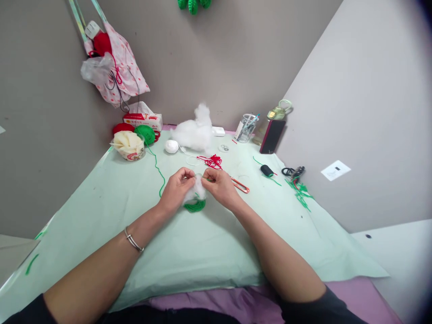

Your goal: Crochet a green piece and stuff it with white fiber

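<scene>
My left hand (177, 188) pinches the left side of a small tuft of white fiberfill stuffing (198, 191) with thumb and forefinger. Opposite it, my right hand (220, 185) is closed in a pinch at the tuft's right edge, and a speck of green shows at its fingertips. Directly below the tuft lies a looped bundle of green yarn (195, 206), partly covered by the white fibres. A tangle of red yarn (213, 161) sits just beyond my fingers. Beside my right hand rests an orange-handled thread snipper (240, 185).
A large heap of stuffing (194, 132) and a white yarn ball (171, 146) stand at the back. Left are a tub (130, 148), green yarn ball (146, 134) and tissue box (143, 120). Right are a jar (248, 130), phone (272, 137), black spool (266, 170) and green scraps (300, 193).
</scene>
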Motion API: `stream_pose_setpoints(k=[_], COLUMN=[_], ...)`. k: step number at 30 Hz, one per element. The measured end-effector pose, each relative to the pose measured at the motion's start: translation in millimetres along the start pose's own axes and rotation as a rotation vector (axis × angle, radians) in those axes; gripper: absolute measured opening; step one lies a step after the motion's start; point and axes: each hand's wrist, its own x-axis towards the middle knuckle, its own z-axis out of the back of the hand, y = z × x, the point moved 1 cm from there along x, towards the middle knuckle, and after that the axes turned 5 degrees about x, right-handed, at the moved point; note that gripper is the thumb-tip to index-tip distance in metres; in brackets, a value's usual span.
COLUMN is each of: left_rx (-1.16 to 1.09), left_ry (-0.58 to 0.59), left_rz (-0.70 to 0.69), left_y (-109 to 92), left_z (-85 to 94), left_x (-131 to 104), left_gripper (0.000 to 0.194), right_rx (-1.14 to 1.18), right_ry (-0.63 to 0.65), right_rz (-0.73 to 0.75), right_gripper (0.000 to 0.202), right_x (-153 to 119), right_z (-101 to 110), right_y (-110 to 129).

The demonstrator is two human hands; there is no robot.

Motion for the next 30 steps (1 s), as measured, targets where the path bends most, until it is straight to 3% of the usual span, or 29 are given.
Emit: stream_pose_setpoints(k=[5, 13, 16, 24, 30], left_rx=[-0.039, 0.002, 0.003, -0.063, -0.074], left_ry=[0.068, -0.061, -0.062, 0.098, 0.078], left_rz=[-0.001, -0.083, -0.091, -0.072, -0.095], left_y=[0.1, 4.6, 6.1, 3.8, 5.3], left_z=[-1.9, 5.0, 5.4, 0.6, 0.1], left_x=[-0.4, 7.3, 7.3, 0.6, 5.4], left_gripper=[0.030, 0.027, 0.026, 0.024, 0.031], right_rx=[0.011, 0.050, 0.058, 0.098, 0.176], right_ry=[0.004, 0.167, 0.130, -0.042, 0.103], right_rz=[0.012, 0.072, 0.060, -0.011, 0.003], right_gripper=[0.019, 0.013, 0.020, 0.027, 0.022], right_x=[0.4, -9.9, -7.3, 4.7, 0.9], right_z=[4.0, -3.6, -10.0, -3.9, 6.0], right_y=[0.1, 15.0, 8.9, -8.8, -0.6])
